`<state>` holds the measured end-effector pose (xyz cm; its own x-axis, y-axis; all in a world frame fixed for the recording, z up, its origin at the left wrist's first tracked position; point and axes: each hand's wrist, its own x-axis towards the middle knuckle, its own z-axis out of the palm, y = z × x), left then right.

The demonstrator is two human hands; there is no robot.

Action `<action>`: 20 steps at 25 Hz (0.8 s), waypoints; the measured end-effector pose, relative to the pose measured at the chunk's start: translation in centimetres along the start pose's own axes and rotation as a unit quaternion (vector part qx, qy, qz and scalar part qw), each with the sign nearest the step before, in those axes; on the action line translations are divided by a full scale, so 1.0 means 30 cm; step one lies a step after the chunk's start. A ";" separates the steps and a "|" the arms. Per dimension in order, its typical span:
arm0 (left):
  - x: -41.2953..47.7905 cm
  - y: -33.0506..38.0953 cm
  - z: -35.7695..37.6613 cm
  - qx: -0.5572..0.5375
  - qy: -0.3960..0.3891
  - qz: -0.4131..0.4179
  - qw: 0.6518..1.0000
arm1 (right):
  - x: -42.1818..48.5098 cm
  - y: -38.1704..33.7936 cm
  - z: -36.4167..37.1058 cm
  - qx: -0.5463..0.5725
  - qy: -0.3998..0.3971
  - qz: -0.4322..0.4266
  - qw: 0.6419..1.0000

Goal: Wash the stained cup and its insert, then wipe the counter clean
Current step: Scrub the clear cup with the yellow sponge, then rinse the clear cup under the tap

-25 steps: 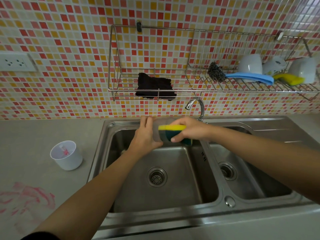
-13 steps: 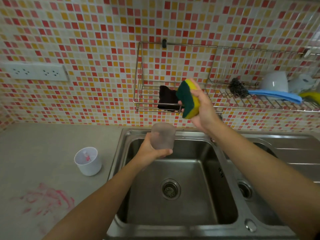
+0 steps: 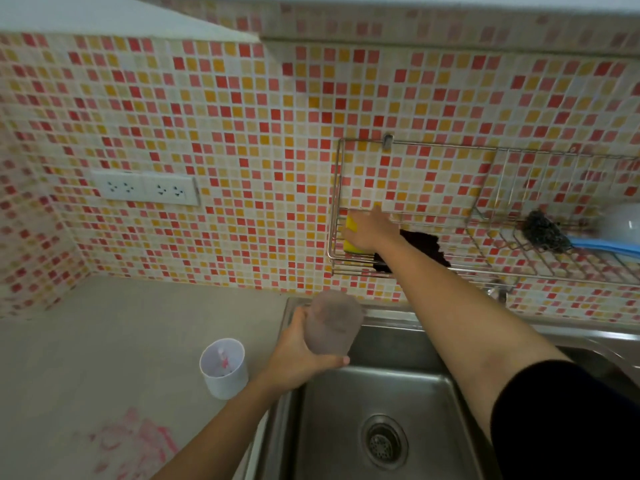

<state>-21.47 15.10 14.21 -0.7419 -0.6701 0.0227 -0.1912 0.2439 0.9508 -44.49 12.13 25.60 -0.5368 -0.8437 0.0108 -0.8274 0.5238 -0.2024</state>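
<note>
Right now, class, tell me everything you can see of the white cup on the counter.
The white cup looks like opaque plastic, round and tapering slightly to its base. It stands upright, mouth open, on the grey counter just left of the sink. Red stains streak its inner wall. Only the counter touches it; the left hand, holding the frosted cup, is close but apart.

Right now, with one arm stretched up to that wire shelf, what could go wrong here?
The left hand holds the frosted cup above the rim of the sink; it might slip. The right hand holds the sponge at the left end of the wire rack, where it could tumble out. The left forearm passes close to the stained white insert and could knock it over.
</note>
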 end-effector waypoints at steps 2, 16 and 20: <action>-0.004 -0.004 -0.015 0.000 -0.001 0.004 1.000 | 0.016 0.004 0.025 -0.062 -0.014 0.004 0.998; 0.136 0.064 0.502 -0.067 -0.124 0.014 0.990 | -0.395 0.544 -0.045 0.275 0.467 0.010 0.840; 0.158 0.007 0.654 -0.087 -0.134 -0.009 0.987 | -0.535 0.805 0.152 0.338 0.511 0.071 0.787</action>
<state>-37.64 25.74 8.46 -0.8874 -0.4577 -0.0558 -0.1108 0.0941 0.9894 -55.11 37.79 16.08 -0.7540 -0.0667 0.6534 -0.6559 0.1303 -0.7435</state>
